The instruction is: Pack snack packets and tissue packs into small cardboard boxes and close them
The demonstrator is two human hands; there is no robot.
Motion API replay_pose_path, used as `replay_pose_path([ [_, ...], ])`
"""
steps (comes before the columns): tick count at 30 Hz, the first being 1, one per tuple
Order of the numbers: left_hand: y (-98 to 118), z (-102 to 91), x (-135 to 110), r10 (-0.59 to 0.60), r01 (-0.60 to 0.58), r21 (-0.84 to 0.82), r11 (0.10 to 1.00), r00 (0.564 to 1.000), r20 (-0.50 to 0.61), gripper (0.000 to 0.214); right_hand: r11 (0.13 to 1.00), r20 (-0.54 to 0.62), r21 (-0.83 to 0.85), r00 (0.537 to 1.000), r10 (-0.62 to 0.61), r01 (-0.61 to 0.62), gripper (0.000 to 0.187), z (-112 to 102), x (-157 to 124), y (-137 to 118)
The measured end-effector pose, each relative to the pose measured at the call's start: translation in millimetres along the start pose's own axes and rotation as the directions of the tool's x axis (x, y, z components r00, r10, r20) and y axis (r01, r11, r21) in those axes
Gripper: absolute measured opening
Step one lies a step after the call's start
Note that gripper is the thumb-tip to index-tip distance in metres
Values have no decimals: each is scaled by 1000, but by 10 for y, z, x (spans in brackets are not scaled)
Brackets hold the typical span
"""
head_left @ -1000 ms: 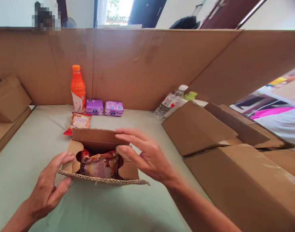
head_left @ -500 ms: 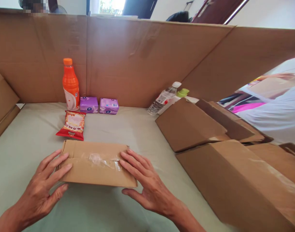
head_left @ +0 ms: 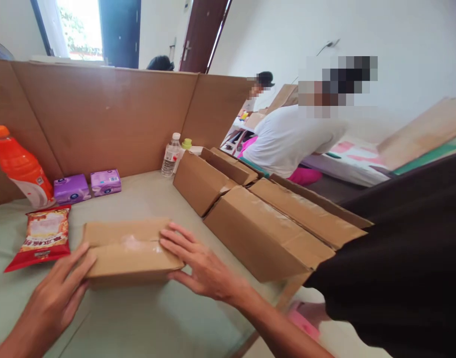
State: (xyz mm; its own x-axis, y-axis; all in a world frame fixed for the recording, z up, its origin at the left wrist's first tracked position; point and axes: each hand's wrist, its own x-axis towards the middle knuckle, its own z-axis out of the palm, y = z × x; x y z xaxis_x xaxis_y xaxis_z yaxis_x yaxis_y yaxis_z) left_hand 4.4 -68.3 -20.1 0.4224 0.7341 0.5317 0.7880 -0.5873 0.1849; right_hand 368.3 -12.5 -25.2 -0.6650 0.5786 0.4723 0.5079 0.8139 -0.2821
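Observation:
A small cardboard box [head_left: 127, 248] lies closed on the pale green table [head_left: 145, 318], with old clear tape on its top. My left hand [head_left: 52, 303] rests against its left end, fingers spread. My right hand [head_left: 198, 266] lies flat on its right end, fingers stretched over the top flap. Neither hand grips anything. A red snack packet [head_left: 43, 237] lies just left of the box.
An orange drink bottle [head_left: 21, 169] and two purple packs [head_left: 86, 185] stand by the cardboard back wall [head_left: 112, 119]. A water bottle [head_left: 170, 155] and larger cardboard boxes [head_left: 265, 233] line the right edge. A person in white [head_left: 291, 139] works beyond them.
One second ago the box stood open with a packet inside; its flaps are now folded shut under my hands. My view has swung right, showing the table's edge and other people.

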Motion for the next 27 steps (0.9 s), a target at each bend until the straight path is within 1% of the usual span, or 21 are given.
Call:
replay_pose_path([
  [1,-30,159,316,4,-2,-74,997,1000,22,49,995,-37,-66,997,69,-72,61,-54,-94,68],
  [2,-61,336,651,-42,49,-144,988,998,52,43,980,-78,-136,987,138,-148,61,-96,-163,133],
  [3,-85,527,993,-69,79,-164,983,996,64,40,953,-118,-202,972,205,-226,60,-123,-204,197],
  [5,-92,933,1644,-146,151,-174,973,988,44,38,882,-174,-306,931,320,-360,59,-139,-197,323],
  [7,-23,1332,2177,-238,239,-197,951,971,28,36,816,-202,-364,893,401,-449,57,-119,-101,462],
  [9,109,1686,2544,-316,314,-237,919,948,32,43,770,-233,-383,860,453,-510,56,-89,31,624],
  [10,187,1839,2664,-340,338,-260,904,940,40,47,752,-255,-384,844,473,-537,57,-75,93,713],
  [12,340,2086,2792,-352,355,-307,883,934,66,49,721,-297,-376,813,501,-582,57,-57,182,893],
  [14,463,2245,2801,-333,346,-348,872,938,98,49,705,-329,-370,795,510,-605,57,-50,211,1045],
  [15,509,2290,2767,-318,339,-363,868,941,118,48,703,-338,-370,793,507,-607,57,-49,204,1096],
  [17,579,2308,2616,-284,327,-383,864,945,165,48,713,-357,-377,803,477,-591,60,-50,152,1116],
  [19,630,2233,2343,-238,309,-385,870,946,220,47,727,-397,-393,817,418,-563,62,-56,61,1016],
  [21,661,2078,1961,-188,284,-370,885,943,276,47,742,-448,-414,828,338,-527,65,-58,-65,836],
  [23,642,1852,1515,-163,270,-328,906,934,318,50,762,-461,-445,850,254,-469,68,-22,-214,661],
  [24,598,1708,1283,-171,273,-293,917,929,329,52,778,-433,-471,877,207,-416,68,26,-286,593],
  [25,526,1535,1051,-199,286,-246,926,924,328,54,799,-408,-479,898,164,-364,64,102,-351,540],
  [27,284,1084,597,-314,356,-115,928,909,275,53,860,-329,-471,944,35,-197,48,331,-442,459],
])
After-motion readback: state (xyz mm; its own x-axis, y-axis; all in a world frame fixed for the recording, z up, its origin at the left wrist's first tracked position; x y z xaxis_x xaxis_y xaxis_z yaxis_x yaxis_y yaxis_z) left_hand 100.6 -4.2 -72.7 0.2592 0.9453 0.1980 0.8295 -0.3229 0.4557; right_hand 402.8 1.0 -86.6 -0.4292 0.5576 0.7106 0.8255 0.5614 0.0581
